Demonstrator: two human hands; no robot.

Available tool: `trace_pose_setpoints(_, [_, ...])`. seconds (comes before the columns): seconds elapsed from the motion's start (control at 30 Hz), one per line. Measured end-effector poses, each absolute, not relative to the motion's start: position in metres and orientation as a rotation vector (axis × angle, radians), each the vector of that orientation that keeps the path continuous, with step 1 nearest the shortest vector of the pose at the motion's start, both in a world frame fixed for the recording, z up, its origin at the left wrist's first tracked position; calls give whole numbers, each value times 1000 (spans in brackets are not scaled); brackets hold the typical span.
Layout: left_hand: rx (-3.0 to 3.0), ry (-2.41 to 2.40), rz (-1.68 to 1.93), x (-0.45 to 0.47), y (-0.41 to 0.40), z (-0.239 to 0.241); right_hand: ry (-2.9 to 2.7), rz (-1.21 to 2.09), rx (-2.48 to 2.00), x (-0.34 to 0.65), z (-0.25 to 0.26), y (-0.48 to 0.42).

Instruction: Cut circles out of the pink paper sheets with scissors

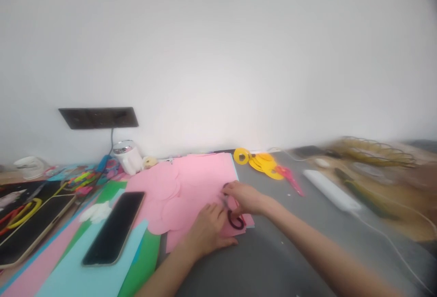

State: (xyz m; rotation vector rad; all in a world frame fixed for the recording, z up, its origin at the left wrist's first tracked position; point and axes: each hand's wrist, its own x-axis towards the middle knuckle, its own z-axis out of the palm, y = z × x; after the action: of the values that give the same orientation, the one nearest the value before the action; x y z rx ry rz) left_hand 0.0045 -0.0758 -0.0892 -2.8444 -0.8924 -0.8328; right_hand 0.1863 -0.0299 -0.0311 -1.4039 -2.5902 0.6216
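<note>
Pink paper sheets [201, 169] lie stacked on the grey table mat. My left hand [209, 227] rests on their near edge with fingers stretched out and thumb apart, holding nothing. Just to its right, my right hand [246, 197] grips a pair of scissors with dark looped handles [236, 222]; the fingers are at the far loop and the thumb is beside the near one. The blades are blurred and partly hidden between the hands. Several round pink paper cutouts [164, 181] overlap to the left of the stack.
Yellow paper rings [262, 164] and pink scissors [290, 180] lie behind my right hand. A white power strip [329, 190] is farther right. At left, a phone [114, 228] lies on coloured sheets. A white cup-shaped object [128, 156] stands by the wall.
</note>
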Motion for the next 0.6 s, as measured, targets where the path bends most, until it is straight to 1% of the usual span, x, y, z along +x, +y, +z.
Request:
trace_pose_setpoints(0.17, [-2869, -938, -728, 3, -74, -82, -2702, 533, -1572, 190, -24, -30])
trace_pose_setpoints(0.33, [-2877, -966, -624, 2, -74, -78, -2607, 612, -1621, 197, -25, -39])
trace_pose_setpoints(0.43, [-2860, -968, -574, 4, -77, -74, -2469, 761, -1556, 209, -23, -42])
trace_pose_setpoints(0.6, [-2820, -892, -509, 7, -79, -73, -2108, 1180, -1359, 234, -15, -41])
